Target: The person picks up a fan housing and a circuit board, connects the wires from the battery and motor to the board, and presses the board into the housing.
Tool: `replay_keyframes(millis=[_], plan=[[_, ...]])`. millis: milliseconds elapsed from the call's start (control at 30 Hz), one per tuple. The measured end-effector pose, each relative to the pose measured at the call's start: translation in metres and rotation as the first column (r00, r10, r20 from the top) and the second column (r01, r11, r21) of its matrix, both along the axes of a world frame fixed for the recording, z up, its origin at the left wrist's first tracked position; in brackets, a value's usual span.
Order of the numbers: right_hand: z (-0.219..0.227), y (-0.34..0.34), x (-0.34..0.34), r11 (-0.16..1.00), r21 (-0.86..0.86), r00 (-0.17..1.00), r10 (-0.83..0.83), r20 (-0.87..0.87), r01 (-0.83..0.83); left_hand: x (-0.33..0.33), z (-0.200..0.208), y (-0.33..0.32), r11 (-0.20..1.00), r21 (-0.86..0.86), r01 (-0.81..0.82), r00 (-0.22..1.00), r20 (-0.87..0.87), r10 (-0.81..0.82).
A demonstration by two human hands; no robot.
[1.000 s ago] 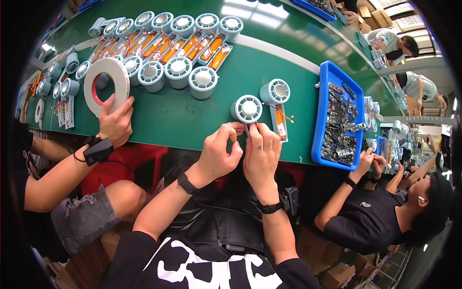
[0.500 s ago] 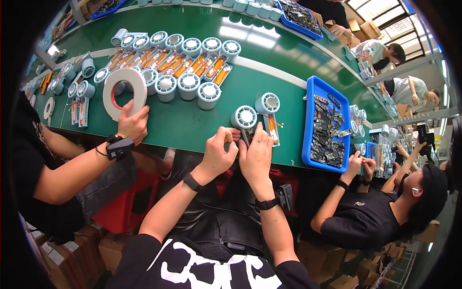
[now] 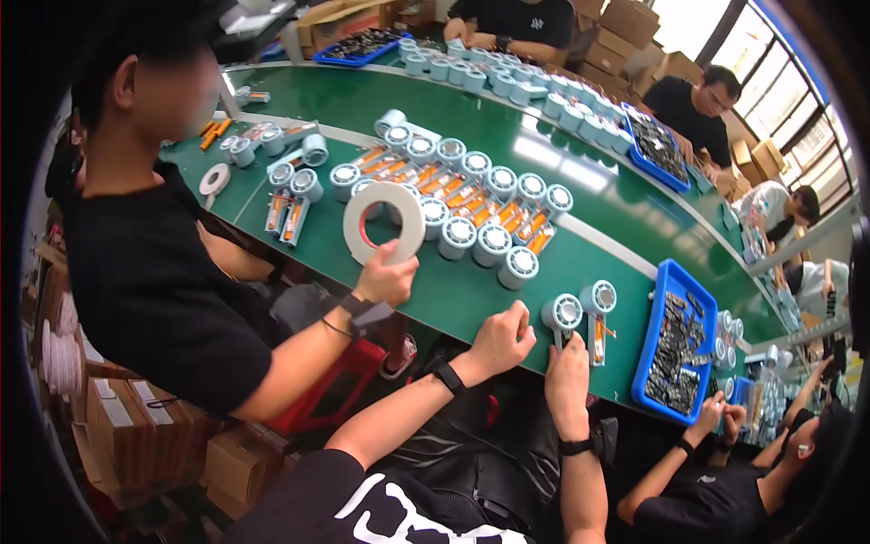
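Note:
My right hand point(image 3: 568, 379) grips the handle of a light-blue handheld fan point(image 3: 564, 312), whose round head points up and away from me. My left hand point(image 3: 500, 343) is a little to the left of it, apart from the fan, with its fingers curled; what they hold, if anything, is hidden. Just right of the held fan lies another handheld fan point(image 3: 599, 297), its handle uncovered so that an orange part and wires show. Beyond my hands stand rows of similar fans point(image 3: 493, 241) with orange parts in their handles.
On the right is a blue tray point(image 3: 642, 381) of small dark circuit boards. At left, a co-worker's hand point(image 3: 385, 276) holds a large white tape roll point(image 3: 412, 220) over the green table point(image 3: 444, 313). Another co-worker's hands point(image 3: 711, 415) are at work beyond the tray. Cartons point(image 3: 240, 462) stand below.
My view has swung left, so the table appears shifted rightward. My left hand has drawn away from the fan, which stays in my right hand.

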State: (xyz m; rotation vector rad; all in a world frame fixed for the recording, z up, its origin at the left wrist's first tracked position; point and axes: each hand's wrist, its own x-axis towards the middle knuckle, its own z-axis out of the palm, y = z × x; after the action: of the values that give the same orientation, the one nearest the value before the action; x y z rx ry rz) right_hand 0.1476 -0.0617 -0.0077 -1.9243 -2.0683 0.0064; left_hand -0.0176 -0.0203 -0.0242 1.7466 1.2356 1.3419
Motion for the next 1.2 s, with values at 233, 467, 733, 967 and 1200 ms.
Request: replay_keyframes(millis=[233,467,733,967,1200], plan=[[0.092,0.015,0.007,0.990,-0.092,0.982,0.091,-0.165,-0.107,0.004,0.002,-0.002,1.000,-0.011,0.007,0.998,-0.059,-0.007],[0.123,0.187,0.068,0.993,-0.074,0.993,0.080,-0.092,-0.087,0.009,0.002,-0.001,0.990,0.137,-0.042,0.898,-0.430,0.097],[-0.009,0.358,0.196,0.983,0.003,0.982,-0.181,0.061,0.181,0.025,-0.002,-0.002,0.985,0.170,-0.006,0.813,-0.573,0.104],[-0.036,0.376,0.169,0.980,0.126,0.980,-0.168,0.108,0.155,0.013,0.006,-0.001,0.983,0.186,-0.010,0.794,-0.596,0.121],[-0.001,0.351,0.164,0.927,0.210,0.915,-0.350,0.199,0.310,0.020,0.005,0.002,0.984,0.177,0.000,0.778,-0.619,0.111]])
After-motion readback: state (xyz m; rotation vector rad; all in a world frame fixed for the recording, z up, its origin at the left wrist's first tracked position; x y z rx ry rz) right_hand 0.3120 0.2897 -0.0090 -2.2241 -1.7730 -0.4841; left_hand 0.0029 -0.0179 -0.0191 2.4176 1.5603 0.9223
